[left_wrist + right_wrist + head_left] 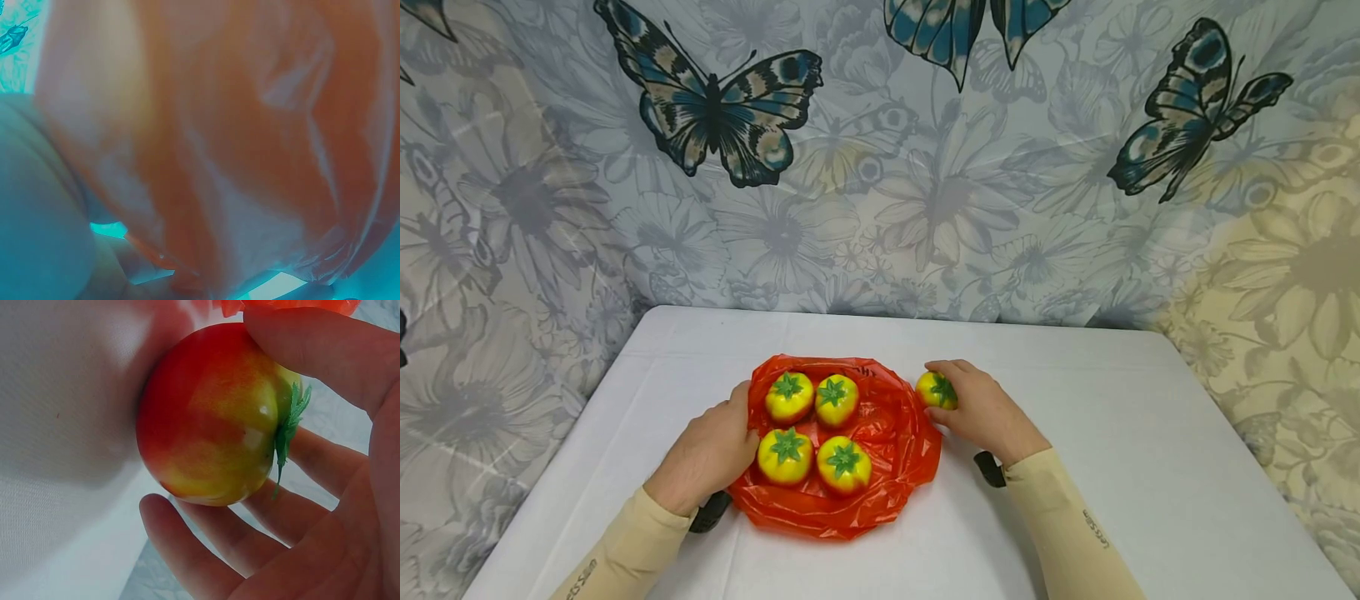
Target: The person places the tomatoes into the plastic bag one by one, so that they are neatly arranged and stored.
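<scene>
A red plastic bag stands on the table with its mouth spread wide. Inside it, in the left part, sit several red-and-yellow tomatoes with green star-shaped tops. My left hand grips the bag's left edge; in the left wrist view the bag wall fills most of the picture and hides the fingertips. Just off the bag's right rim, my right hand holds another tomato. Thumb and fingers lie around it, its green top turned toward the palm and its red underside close to the white cloth.
A white cloth-covered table carries the bag. Behind it rises a wall covering printed with flowers and butterflies. A dark wrist device shows under the right wrist, another under the left.
</scene>
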The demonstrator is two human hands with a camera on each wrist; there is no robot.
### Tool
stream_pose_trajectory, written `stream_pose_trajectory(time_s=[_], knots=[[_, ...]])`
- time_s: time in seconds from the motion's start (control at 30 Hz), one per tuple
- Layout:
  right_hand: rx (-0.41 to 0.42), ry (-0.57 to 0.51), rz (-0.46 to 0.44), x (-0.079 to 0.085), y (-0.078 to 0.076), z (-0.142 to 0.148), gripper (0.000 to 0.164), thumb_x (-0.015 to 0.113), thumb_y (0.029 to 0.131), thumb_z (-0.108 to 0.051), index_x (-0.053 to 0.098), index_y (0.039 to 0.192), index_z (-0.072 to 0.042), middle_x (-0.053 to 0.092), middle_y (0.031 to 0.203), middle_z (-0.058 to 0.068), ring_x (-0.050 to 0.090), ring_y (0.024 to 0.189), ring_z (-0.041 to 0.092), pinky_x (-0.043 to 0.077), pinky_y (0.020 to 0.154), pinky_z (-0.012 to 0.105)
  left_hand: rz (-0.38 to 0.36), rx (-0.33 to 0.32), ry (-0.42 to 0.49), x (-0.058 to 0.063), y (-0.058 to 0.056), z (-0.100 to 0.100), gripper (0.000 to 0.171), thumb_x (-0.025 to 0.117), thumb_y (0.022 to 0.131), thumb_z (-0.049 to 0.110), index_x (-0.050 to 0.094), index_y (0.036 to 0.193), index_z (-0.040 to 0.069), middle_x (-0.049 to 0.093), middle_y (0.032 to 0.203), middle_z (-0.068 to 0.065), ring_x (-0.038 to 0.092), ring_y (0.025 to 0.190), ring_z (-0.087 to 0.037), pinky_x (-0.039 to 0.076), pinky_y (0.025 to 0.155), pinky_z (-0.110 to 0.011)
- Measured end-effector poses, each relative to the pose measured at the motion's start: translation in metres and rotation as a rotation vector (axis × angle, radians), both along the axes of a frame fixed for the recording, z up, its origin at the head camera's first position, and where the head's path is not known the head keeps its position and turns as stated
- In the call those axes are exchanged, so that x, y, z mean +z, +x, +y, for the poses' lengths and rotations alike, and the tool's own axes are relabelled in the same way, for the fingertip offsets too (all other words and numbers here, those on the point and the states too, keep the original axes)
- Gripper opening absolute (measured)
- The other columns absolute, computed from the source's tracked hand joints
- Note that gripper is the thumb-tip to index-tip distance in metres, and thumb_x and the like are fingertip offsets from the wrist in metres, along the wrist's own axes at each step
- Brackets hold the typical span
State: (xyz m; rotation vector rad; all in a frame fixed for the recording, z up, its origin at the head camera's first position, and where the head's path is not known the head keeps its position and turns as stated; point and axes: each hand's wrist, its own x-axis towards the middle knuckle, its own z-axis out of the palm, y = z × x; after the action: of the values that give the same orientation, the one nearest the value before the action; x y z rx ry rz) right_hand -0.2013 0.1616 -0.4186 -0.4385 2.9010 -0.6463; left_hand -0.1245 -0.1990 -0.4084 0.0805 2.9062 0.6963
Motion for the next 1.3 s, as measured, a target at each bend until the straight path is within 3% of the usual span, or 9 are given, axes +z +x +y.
stream_pose_trajectory(time_s=[0.33,0.63,1.3], knots=[[0.000,0.009,0.014,0.001,0.000,0.002,0.067,0.083,0.095,-0.030,0.057,0.155,-0.015,0.062,0.152,0.015,0.065,0.129,0.035,0.057,0.109,0.056,0.000,0.001,0.002,-0.001,0.000,0.000,0.066,0.064,0.100,0.011,0.035,0.156,-0.012,0.072,0.127,-0.028,0.074,0.094,-0.031,0.064,0.088,-0.055],[-0.010,-0.015,0.082,0.014,0.003,0.004,0.069,0.086,0.093,-0.030,0.058,0.154,-0.015,0.062,0.150,0.014,0.065,0.127,0.036,0.058,0.107,0.057,0.001,-0.002,0.000,-0.001,0.000,0.000,0.067,0.064,0.100,0.011,0.035,0.156,-0.012,0.072,0.128,-0.029,0.075,0.094,-0.032,0.064,0.086,-0.055],[0.116,-0.099,0.172,0.047,0.030,-0.017,0.071,0.087,0.093,-0.030,0.056,0.155,-0.018,0.061,0.151,0.004,0.064,0.132,0.027,0.060,0.106,0.048,-0.003,-0.006,-0.008,0.000,0.000,-0.001,0.068,0.064,0.101,0.011,0.034,0.156,-0.012,0.072,0.128,-0.029,0.074,0.092,-0.031,0.064,0.087,-0.056]])
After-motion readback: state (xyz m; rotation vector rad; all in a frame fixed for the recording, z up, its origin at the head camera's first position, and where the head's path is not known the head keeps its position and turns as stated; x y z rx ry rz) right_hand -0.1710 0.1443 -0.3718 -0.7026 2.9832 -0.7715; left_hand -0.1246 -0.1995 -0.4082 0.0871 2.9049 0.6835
